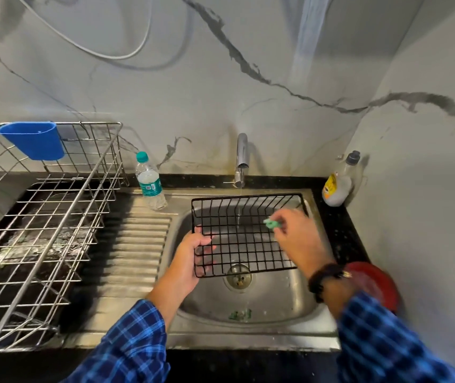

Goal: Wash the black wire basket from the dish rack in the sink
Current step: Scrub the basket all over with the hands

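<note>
The black wire basket [245, 233] hangs tilted over the steel sink [276, 305], under a thin stream of water from the tap [241, 158]. My left hand [193, 255] grips the basket's left edge, fingers curled through the wires. My right hand [295, 230] pinches a small green scrubber [271, 223] against the basket's right side. The steel dish rack [41, 230] stands on the counter to the left.
A blue plastic cup [34, 140] hangs on the rack's back rim. A water bottle [150, 182] stands by the ribbed drainboard [135, 250]. A soap bottle [339, 181] sits at the back right corner. A red round object [372, 280] lies at the sink's right.
</note>
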A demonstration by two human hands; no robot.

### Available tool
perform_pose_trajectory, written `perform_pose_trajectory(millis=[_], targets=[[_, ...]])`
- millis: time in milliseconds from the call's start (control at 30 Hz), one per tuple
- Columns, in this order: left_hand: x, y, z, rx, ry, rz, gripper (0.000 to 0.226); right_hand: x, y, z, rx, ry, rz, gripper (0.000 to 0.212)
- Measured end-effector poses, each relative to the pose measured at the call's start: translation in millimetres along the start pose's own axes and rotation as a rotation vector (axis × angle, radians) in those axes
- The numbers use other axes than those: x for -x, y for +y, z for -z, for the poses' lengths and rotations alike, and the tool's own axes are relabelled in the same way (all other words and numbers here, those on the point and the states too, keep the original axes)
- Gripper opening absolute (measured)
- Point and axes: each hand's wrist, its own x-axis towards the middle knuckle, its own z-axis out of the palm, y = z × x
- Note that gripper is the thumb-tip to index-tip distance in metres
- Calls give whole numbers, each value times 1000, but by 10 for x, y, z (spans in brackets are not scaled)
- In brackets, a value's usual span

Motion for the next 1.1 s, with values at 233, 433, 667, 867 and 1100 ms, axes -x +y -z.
perform_pose_trajectory(millis=[233,433,667,867,1100], targets=[[36,71,-183,-122,-121,-125,55,-141,-639,-592,141,-98,59,14],[-26,150,-30,-66,-71,-176,58,-221,-458,-249,381,-113,-48,17],[-7,163,-128,-116,-95,-280,56,-31,-814,-655,348,-290,-1,9],[-48,83,9,-20,-69,-317,55,-219,-494,-141,531,-293,-163,12],[-49,28,-118,-92,-117,-382,67,-33,-1006,-516,291,-459,-98,9]])
